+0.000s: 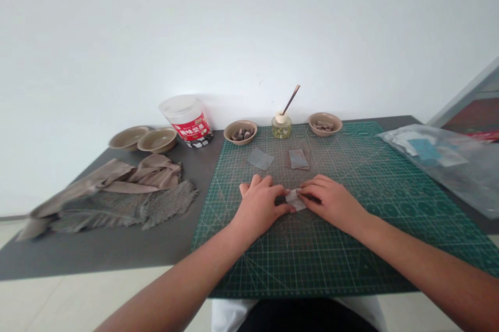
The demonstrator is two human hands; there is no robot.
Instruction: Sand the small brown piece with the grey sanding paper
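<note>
A sheet (pixel 295 200), held by left hand (pixel 259 199) (grip slightly parted) and pinched by right hand (pixel 333 201), could be skewed by uneven pulling.

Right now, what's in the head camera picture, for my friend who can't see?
The left hand and right hand pinch a small pale piece over a green gridded mat. Behind are two bowls of brownish bits and a bottle with a stick; crumpled cloth lies left.
</note>
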